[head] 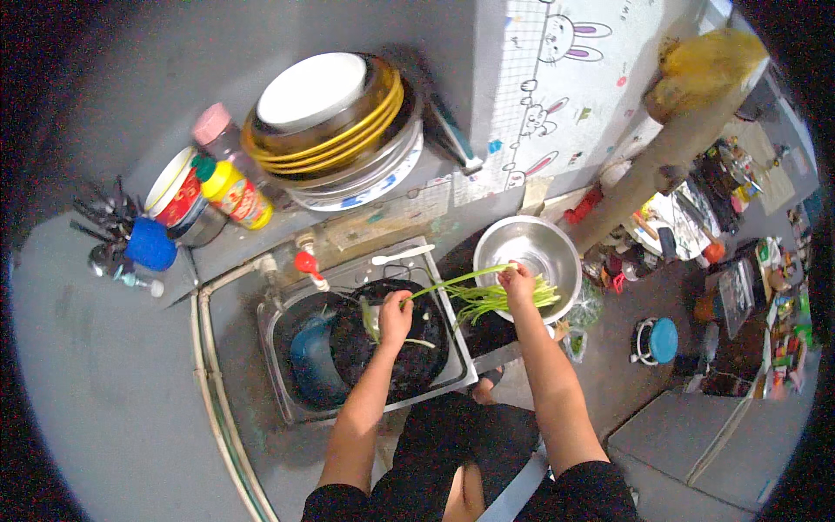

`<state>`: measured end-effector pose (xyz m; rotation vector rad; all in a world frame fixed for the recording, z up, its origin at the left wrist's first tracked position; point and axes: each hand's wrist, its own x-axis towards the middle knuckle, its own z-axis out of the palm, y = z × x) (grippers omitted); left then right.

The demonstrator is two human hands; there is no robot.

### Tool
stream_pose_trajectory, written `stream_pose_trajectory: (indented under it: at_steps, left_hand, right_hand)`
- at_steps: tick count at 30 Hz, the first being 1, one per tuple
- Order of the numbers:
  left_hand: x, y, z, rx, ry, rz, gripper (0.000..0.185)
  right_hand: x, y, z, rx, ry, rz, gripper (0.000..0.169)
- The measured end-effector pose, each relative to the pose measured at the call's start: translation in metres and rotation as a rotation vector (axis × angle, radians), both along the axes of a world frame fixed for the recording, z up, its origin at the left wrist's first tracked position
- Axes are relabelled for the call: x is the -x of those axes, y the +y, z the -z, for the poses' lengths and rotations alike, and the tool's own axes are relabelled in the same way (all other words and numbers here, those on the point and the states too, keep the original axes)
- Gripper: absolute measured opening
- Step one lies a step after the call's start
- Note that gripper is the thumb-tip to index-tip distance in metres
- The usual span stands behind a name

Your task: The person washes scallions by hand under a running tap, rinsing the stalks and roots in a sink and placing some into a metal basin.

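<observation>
A long green vegetable stalk stretches between my two hands. My left hand grips its leafy or thinner end above a dark round pan in the sink. At the other end, the fingers of my right hand pinch the stalk over a stainless steel bowl. More green stalks lie across the bowl, their ends sticking out over its left rim. Some pale scraps and a wilted piece are at the pan, partly hidden by my left hand.
A metal sink holds the pan and a blue basin. Behind it are a red-handled tap, stacked plates and bowls, a yellow bottle and a blue utensil holder. A blue-topped stool stands on the floor at right.
</observation>
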<state>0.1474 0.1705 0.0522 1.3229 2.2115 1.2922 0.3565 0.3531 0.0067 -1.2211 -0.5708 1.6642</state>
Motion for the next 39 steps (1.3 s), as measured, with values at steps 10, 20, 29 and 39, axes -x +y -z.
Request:
stream_pose_trajectory:
  at_steps: [10,20,29,39]
  left_hand:
    - [-0.098,0.087,0.019,0.209,-0.001,0.243,0.016]
    - [-0.157,0.125,0.054,0.238,0.048,0.408,0.028]
    - [-0.123,0.08,0.05,0.173,0.055,0.397,0.025]
    - [-0.031,-0.01,0.028,0.121,0.066,0.15,0.023]
  right_hand:
    - [-0.128,0.043,0.061,0.104,-0.189,0.252,0.018]
    - [-0.198,0.057,0.134,0.053,-0.54,0.194,0.042]
    - [-0.125,0.03,0.084,0.13,-0.215,0.09,0.034]
    - [0.01,-0.013,0.03,0.049,-0.042,-0.209,0.031]
